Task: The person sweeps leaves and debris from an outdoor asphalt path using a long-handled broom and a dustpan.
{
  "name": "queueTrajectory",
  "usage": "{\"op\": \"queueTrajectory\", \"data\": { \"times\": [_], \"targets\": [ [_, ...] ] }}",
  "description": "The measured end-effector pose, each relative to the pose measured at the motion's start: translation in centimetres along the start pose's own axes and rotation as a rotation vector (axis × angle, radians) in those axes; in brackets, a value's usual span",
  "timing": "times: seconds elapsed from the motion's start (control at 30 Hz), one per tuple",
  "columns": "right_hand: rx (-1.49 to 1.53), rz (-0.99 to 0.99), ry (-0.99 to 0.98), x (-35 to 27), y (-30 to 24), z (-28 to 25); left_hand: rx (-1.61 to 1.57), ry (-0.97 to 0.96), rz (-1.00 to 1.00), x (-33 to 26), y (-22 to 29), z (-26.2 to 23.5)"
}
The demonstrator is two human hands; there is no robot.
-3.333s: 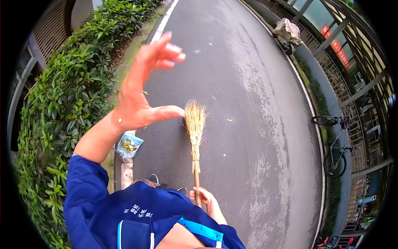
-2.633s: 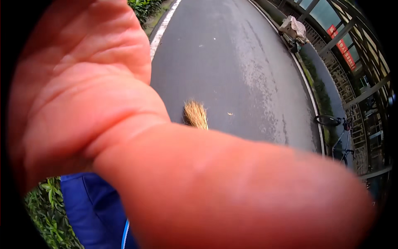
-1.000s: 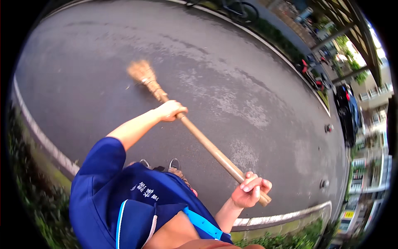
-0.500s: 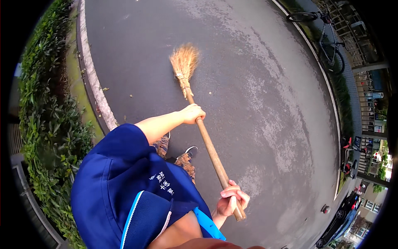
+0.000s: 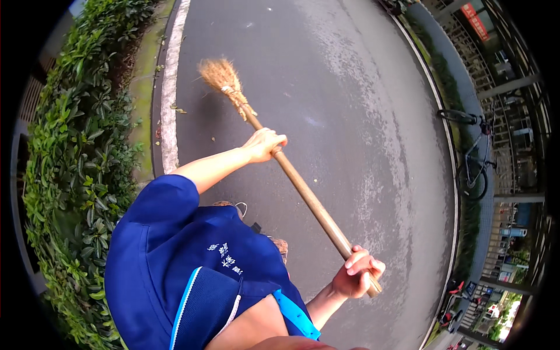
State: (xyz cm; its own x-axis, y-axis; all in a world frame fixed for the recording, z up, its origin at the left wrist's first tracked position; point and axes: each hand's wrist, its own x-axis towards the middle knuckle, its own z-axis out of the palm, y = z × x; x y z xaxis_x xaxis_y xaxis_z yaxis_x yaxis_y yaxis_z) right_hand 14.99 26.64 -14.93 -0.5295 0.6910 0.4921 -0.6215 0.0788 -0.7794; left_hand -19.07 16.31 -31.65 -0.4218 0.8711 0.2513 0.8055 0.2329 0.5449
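We see our right hand (image 5: 357, 274) clenched tight around the top end of the long wooden broom (image 5: 291, 178). Farther along, our left hand (image 5: 265, 144) grips the stick near the middle. The broom slants away from us, and its straw head is over the grey road (image 5: 350, 87), near the white line (image 5: 169, 99) and the green hedge (image 5: 81, 146). A bike (image 5: 473, 160) leans far off on the right.

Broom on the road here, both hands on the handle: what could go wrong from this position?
The right hand grips near the very end of the broom handle, so a hard stroke might let it slip off. The bristles work close to the white curb and could catch on it. The person stands on the open road, where traffic may pass; the left hand holds mid-handle.
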Motion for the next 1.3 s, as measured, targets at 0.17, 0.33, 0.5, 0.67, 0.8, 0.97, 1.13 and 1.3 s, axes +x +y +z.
{"op": "queueTrajectory", "data": {
  "times": [0.17, 0.33, 0.5, 0.67, 0.8, 0.97, 1.13, 1.3],
  "targets": [
    [-0.268, -0.248, -0.18, 5.8, -2.9, 2.5, -0.189, 0.072, 0.181, 8.8, 1.4, 1.3],
    [-0.347, -0.615, -0.234, 10.6, -2.8, 3.4, -0.368, -0.166, 0.351, 17.2, 4.1, 4.0],
    [-0.356, -0.586, -0.328, 17.1, 0.2, 2.5, -0.448, -0.321, 0.415, 20.0, 3.0, 7.5],
    [-0.075, -0.449, -0.352, 25.2, 5.8, -1.3, -0.281, -0.468, 0.047, 17.8, -2.2, 3.7],
    [0.005, -0.112, -0.105, 29.3, 14.5, -3.9, -0.131, -0.406, -0.209, 19.8, -8.4, 0.3],
    [0.147, 0.186, -0.1, 35.4, 25.9, -1.0, 0.013, -0.191, -0.368, 20.6, -18.5, -5.8],
    [0.222, 0.067, -0.342, 45.1, 32.0, 7.9, 0.092, 0.052, -0.364, 27.4, -27.2, -12.4],
    [0.042, -0.192, -0.516, 53.0, 34.0, 17.9, -0.006, 0.197, -0.272, 36.1, -35.1, -18.0]
  ]
}}
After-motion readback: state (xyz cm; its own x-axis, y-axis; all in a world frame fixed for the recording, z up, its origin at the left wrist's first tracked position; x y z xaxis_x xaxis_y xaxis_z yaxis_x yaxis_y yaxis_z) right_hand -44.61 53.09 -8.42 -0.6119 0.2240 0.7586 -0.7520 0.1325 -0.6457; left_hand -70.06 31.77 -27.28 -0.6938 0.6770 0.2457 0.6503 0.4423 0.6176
